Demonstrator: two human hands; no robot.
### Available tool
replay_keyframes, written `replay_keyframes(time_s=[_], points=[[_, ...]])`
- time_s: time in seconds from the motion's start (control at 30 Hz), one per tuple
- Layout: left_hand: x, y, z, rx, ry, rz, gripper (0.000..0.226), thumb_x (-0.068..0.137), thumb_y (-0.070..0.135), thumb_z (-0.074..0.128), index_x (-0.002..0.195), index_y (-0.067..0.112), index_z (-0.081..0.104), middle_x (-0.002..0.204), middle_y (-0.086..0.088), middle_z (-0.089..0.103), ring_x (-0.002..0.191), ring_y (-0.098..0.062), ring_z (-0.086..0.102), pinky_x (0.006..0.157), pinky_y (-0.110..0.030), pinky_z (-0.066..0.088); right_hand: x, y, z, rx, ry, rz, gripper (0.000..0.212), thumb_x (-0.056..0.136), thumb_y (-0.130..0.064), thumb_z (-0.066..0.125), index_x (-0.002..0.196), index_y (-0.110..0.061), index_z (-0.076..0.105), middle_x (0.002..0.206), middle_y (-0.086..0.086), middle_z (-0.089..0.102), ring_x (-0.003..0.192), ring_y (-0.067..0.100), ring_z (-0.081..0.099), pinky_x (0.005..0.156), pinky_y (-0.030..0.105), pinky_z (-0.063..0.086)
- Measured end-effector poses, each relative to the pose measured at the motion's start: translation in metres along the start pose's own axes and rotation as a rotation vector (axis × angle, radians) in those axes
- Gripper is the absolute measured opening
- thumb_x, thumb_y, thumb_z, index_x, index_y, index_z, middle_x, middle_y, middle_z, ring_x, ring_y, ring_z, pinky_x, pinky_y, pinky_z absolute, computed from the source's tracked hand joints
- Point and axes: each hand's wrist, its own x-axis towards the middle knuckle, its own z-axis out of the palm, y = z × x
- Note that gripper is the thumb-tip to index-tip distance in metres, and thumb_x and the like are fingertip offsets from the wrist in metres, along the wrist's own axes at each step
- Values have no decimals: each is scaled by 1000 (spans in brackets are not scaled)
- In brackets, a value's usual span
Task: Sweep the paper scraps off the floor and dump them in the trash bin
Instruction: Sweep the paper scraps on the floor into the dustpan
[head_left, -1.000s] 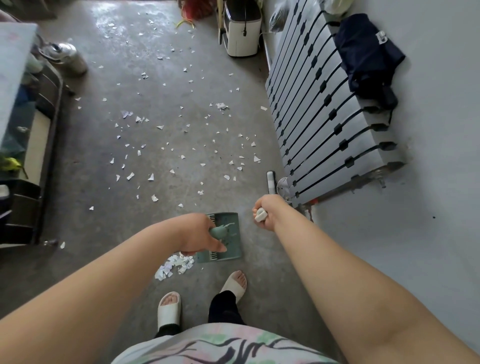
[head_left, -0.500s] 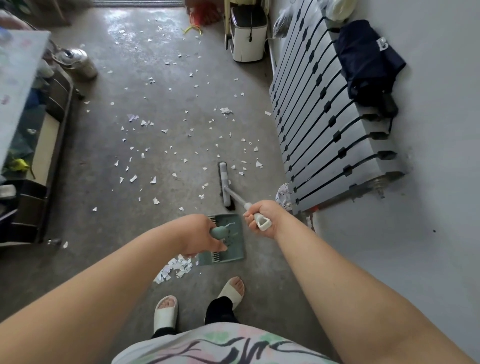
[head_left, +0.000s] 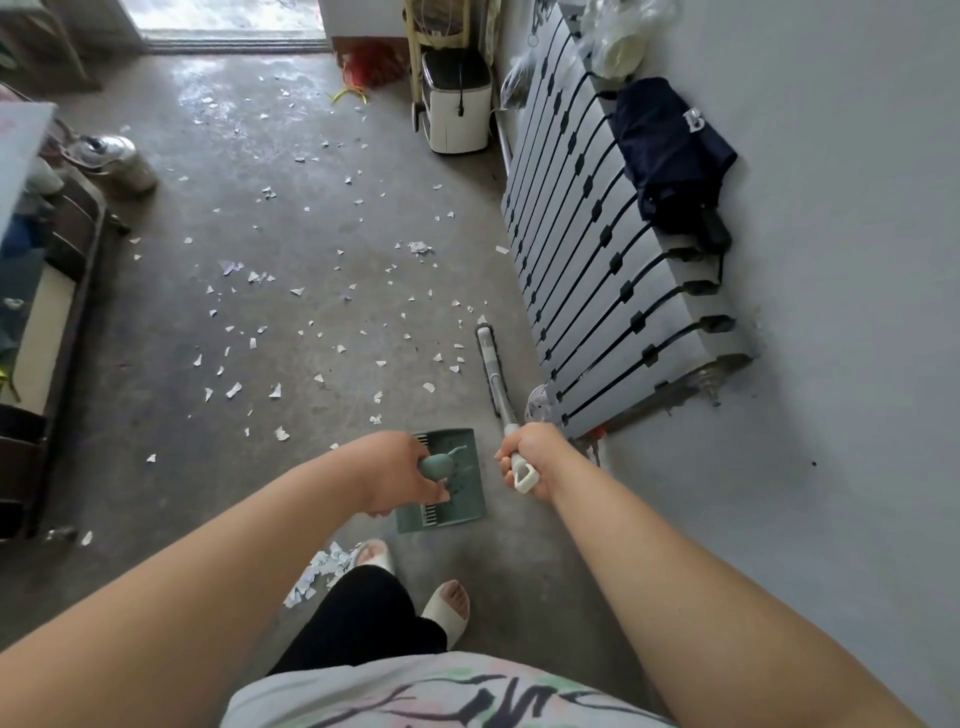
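Note:
White paper scraps (head_left: 311, 322) lie scattered over the grey concrete floor ahead of me. A small heap of scraps (head_left: 322, 571) sits beside my left foot. My left hand (head_left: 395, 478) grips the handle of a green dustpan (head_left: 452, 483) that hangs just above the floor in front of my feet. My right hand (head_left: 524, 457) grips the white handle of a broom (head_left: 491, 364); its narrow head rests on the floor near the radiator, among the scraps. A white lidded bin (head_left: 457, 104) stands at the far end by the wall.
A grey radiator (head_left: 597, 260) runs along the right wall with a dark blue cloth (head_left: 670, 150) on top. A metal kettle (head_left: 114, 161) and a low shelf unit (head_left: 47, 312) line the left side. A small fan (head_left: 540, 405) sits by the radiator's near end.
The broom head has swung out to the right and further ahead, toward the radiator. I have stepped forward, so the scrap heap now lies by my left foot.

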Motion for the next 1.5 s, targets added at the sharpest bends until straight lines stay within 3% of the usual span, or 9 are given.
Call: replay_keyframes(time_s=[0.13,0.23,0.37,0.57,0.77,0.9,1.1,1.5], points=[[9,7,-11,30,-16,23,26,84,43,67,83,17,61,69,-3,61,56,-19,55,54,-23,43,7,-10,-4,-12,39,20,22,84,15,39,69,-1,43,62,9,44,40,12,41,36,15,35],[20,12,-23,81,-3,50,25,84,41,67,72,23,55,68,-1,59,60,-19,54,52,-23,40,14,-20,-1,-17,44,58,25,85,12,39,65,-2,41,61,9,43,47,14,39,35,14,36],[38,17,-49,95,15,75,27,84,40,66,71,21,53,61,4,52,56,-16,51,51,-23,39,26,-41,12,15,41,83,25,85,11,39,64,-4,41,59,7,43,38,11,40,33,13,35],[63,7,-90,32,-6,47,22,82,41,67,82,20,60,66,-1,59,52,-18,55,53,-22,45,49,-72,19,75,-26,111,23,89,11,35,72,-1,43,62,6,40,29,7,41,32,12,33],[86,-11,-121,27,-37,4,25,82,43,67,82,19,60,64,-2,59,49,-18,53,49,-21,43,72,-107,54,84,-117,146,23,90,11,33,73,-1,43,64,6,38,27,7,41,30,11,32],[98,-27,-139,-31,-40,-18,32,81,43,67,88,12,65,65,-4,60,52,-21,53,55,-25,47,86,-129,80,109,-169,176,22,90,9,31,74,-3,39,64,5,35,27,7,41,30,10,31],[106,-43,-166,31,-93,-16,33,82,46,67,87,13,64,64,-2,58,49,-17,50,57,-25,45,106,-152,96,194,-212,193,16,90,8,33,86,-6,40,67,6,35,31,8,44,30,13,32],[130,-53,-195,-10,-125,16,29,83,45,67,78,18,58,67,-4,61,47,-19,52,50,-20,44,114,-178,101,-156,94,36,21,83,15,41,90,-5,44,70,12,46,42,14,44,39,17,38]])
